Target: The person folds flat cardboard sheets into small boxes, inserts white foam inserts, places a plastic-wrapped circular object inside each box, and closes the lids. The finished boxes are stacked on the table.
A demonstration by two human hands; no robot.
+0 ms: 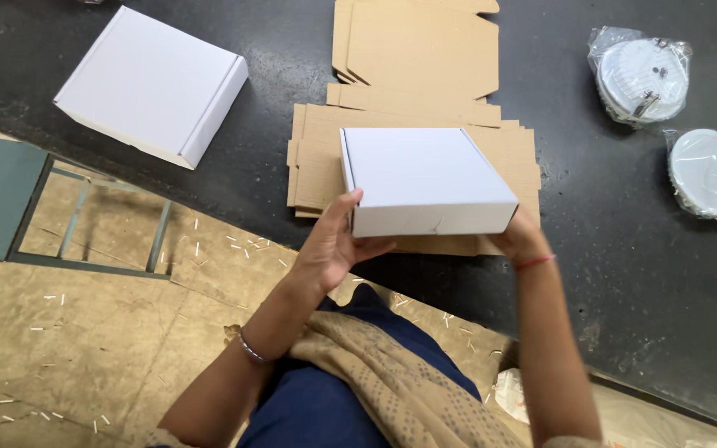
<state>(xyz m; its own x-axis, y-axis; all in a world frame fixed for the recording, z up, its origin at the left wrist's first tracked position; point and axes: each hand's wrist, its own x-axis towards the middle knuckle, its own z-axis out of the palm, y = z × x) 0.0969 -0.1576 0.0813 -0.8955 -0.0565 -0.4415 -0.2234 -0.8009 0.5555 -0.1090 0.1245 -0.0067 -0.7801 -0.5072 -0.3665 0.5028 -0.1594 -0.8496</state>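
Over flat cardboard (425, 124), left hand (331, 249) and right hand (518, 236) clasp white box (425, 178).

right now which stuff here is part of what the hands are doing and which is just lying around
In hand:
- closed white box, held by left hand and right hand
- flat brown cardboard blanks under it

Lying about:
- second white box
- two round white bagged items
- green stool

Two white boxes: one (425, 178) in the middle, one (153, 83) at the far left. Two round white discs in plastic bags (642, 76) (711, 172). One stack of flat brown cardboard blanks (412, 79), too layered to count
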